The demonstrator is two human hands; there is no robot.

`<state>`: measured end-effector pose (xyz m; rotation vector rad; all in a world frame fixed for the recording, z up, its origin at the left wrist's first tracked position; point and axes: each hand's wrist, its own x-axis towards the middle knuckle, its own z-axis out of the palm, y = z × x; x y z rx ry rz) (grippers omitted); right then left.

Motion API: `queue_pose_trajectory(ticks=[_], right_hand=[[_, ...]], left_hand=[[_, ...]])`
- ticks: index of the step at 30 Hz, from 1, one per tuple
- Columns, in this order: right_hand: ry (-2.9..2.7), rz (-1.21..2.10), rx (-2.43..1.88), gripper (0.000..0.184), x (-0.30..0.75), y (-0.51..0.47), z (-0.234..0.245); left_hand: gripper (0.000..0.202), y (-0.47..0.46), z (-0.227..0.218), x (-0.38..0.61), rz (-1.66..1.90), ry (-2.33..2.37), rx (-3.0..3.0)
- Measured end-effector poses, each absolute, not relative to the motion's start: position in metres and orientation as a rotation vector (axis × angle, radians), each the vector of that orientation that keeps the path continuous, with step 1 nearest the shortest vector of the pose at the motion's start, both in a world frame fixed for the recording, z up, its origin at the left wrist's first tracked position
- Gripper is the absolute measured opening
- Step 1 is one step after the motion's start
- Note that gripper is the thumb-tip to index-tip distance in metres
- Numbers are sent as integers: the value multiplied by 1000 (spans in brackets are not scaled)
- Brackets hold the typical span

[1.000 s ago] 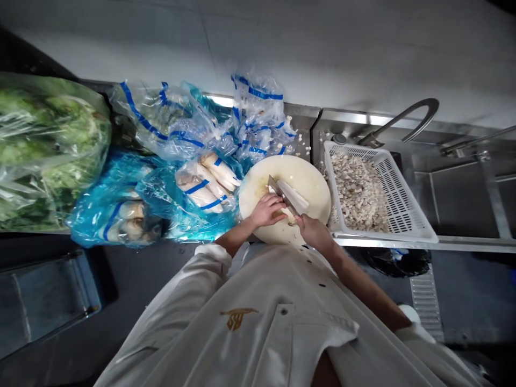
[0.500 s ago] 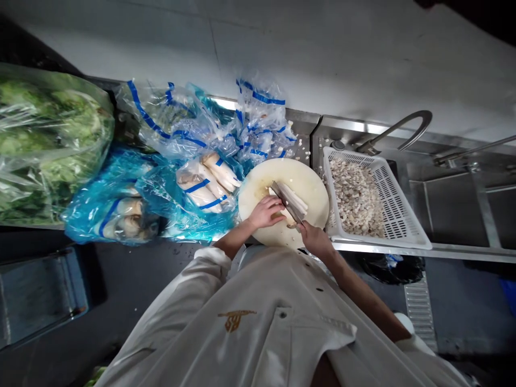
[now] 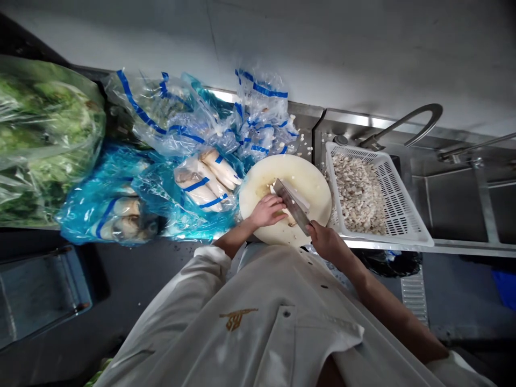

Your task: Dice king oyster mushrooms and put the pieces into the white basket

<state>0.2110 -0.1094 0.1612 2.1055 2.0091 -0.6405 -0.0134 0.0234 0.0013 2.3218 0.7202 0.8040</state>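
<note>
The right grip [image 3: 321,236] closes around the handle of a broad steel cleaver [image 3: 294,208]. The left grip [image 3: 267,210] bends against a pale mushroom piece [image 3: 289,219]; whether it pinches cannot be told. Beneath it lies a round cream-coloured board [image 3: 258,178].

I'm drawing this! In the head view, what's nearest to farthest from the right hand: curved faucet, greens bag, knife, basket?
1. Knife, in the right hand
2. Basket, right side
3. Curved faucet, behind basket
4. Greens bag, far left

Behind the steel sink [image 3: 457,207] rises a grey wall [image 3: 342,51] (faintly seamed).
</note>
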Motion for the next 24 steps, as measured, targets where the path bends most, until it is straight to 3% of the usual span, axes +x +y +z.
queue_pose_trajectory(ticks=[10, 17, 24], right_hand=[[1885, -771, 2064, 43, 185, -83, 104], [1837, -833, 2147, 44, 185, -83, 115], [1854, -1016, 2163, 43, 181, -89, 119]], left_hand=[[36, 26, 1, -15, 803, 767, 2370], [39, 25, 4, -15, 802, 814, 2389], [27, 23, 4, -17, 801, 816, 2508]])
